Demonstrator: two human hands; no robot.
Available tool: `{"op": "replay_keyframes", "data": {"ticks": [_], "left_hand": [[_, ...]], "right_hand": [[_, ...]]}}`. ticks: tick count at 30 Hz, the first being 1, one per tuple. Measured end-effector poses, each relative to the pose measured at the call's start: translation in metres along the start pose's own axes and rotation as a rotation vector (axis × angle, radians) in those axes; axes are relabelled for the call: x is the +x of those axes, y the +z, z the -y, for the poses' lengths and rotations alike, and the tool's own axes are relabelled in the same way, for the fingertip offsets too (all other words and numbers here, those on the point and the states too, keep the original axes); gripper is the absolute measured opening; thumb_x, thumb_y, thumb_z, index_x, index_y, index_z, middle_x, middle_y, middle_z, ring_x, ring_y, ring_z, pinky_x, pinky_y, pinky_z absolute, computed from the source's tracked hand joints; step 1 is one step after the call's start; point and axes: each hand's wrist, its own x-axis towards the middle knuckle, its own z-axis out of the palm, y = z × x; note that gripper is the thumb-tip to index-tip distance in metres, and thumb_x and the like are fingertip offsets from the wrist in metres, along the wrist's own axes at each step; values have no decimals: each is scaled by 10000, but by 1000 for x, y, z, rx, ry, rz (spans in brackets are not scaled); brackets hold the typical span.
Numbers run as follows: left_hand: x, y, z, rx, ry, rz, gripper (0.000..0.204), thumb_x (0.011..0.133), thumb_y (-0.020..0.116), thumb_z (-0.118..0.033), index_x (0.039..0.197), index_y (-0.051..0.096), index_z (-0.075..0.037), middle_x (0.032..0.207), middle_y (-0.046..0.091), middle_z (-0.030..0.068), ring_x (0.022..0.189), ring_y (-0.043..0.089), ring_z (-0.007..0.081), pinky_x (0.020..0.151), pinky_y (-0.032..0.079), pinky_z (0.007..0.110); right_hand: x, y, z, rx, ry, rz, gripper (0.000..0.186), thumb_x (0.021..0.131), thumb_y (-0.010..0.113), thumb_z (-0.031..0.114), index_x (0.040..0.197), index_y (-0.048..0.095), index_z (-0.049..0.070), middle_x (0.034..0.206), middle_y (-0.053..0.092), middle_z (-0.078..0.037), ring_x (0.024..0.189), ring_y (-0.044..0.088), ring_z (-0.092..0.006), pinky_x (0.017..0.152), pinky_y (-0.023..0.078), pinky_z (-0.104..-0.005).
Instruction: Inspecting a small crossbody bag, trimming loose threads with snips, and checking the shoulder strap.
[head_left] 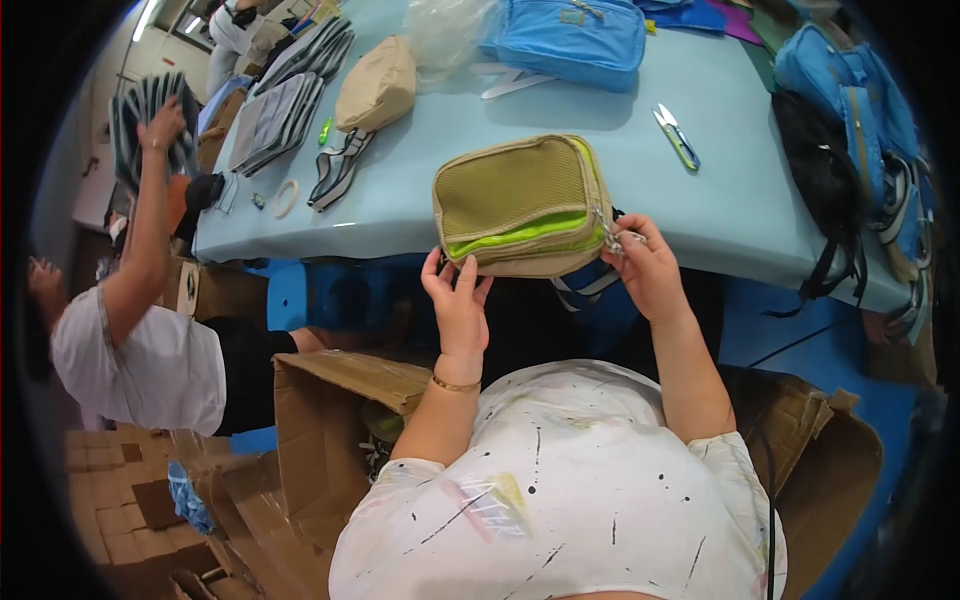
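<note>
Nearest us is our dark-flecked white shirt [560, 480], below both hands. Our left hand [458, 300] is partly curled, its thumb on the front of a tan-and-green mesh bag [515, 200] at the lower left corner. Our right hand [645, 258] is nearly closed, fingertips pinching the opposite corner beside metal zip pulls [611, 236]. Between our hands, the bag sits at the near edge of the worktop [700, 220]. Beyond the right hand we see snips [677, 137]; beyond the left, a striped strap [340, 172] and a beige pouch [378, 82].
</note>
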Motion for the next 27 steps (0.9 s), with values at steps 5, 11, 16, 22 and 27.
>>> {"op": "replay_keyframes", "data": {"ticks": [5,11,16,22,27], "left_hand": [[5,-11,17,-577,-457,67,304,894,633,-110,1152,473,-130,1126,550,62,946,553,185,729,495,256],[12,2,18,-627,-362,113,341,854,653,-26,1129,468,-108,1052,580,49,865,586,172,661,501,214],[-5,40,3,-475,-85,19,545,847,650,4,1243,297,-122,1184,501,70,1007,548,172,801,498,263],[-25,62,-11,-459,-94,157,506,860,610,44,1216,289,-117,1189,497,93,1022,548,194,859,498,332],[-29,53,30,-396,-138,332,365,866,589,62,1088,338,-84,1139,531,114,1081,569,221,937,490,376]], "right_hand": [[-1,8,-9,-36,-132,-32,169,911,592,57,1076,577,21,1091,609,-95,945,627,-156,878,512,-277],[-3,16,2,-609,-379,-324,123,882,655,102,972,664,18,923,641,-59,787,633,-142,695,542,-271],[-22,45,-6,-1081,-527,-420,107,846,692,134,888,659,42,785,645,-80,656,618,-155,559,468,-290],[-8,87,7,-1114,-684,-212,82,819,701,82,840,635,39,766,645,-94,618,620,-214,567,496,-303],[-3,85,21,-1281,-736,-88,104,838,705,106,858,652,19,730,655,-54,643,595,-105,583,470,-232]]}}
